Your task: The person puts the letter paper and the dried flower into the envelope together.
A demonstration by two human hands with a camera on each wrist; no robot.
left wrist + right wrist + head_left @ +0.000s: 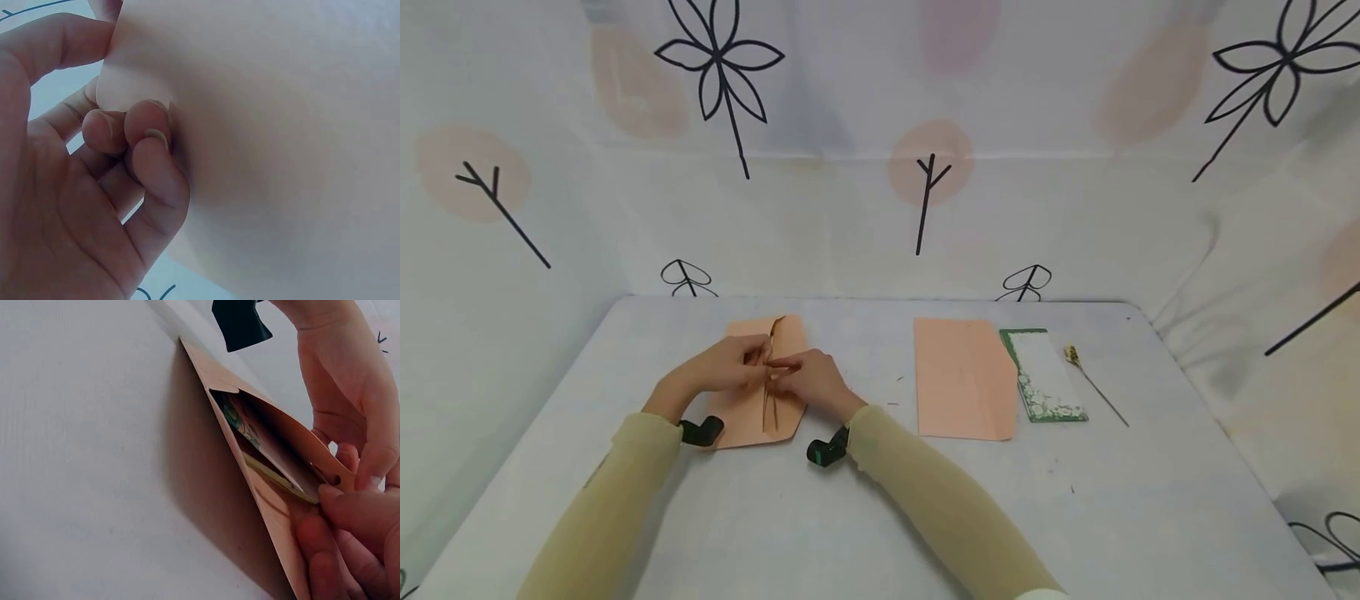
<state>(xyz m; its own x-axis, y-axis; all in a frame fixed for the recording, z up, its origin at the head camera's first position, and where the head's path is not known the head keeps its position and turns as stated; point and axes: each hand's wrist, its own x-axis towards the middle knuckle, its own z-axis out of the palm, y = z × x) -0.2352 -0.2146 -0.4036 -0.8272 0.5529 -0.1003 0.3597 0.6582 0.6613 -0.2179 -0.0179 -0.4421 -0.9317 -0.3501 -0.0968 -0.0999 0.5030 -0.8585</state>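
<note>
A peach paper envelope (735, 423) lies on the left of the table, its long slit bulging. Both hands meet over this opening. Inside it, the right wrist view shows a white card with a green floral pattern (240, 420) and a thin yellowish stem (275, 472). With thumb and fingers, my right hand (816, 382) pinches the stem at the slit. My left hand (722, 364) grips the envelope's paper edge opposite; in the left wrist view its fingertips (149, 122) are curled together at that edge. Where the stem's far end lies is hidden.
To the right lie a second peach envelope (962, 379), a white card with green floral border (1043, 371) and a dried flower on a thin stem (1097, 386). Small dark bits are scattered on the white tabletop (925, 517). A patterned cloth (835, 217) hangs behind.
</note>
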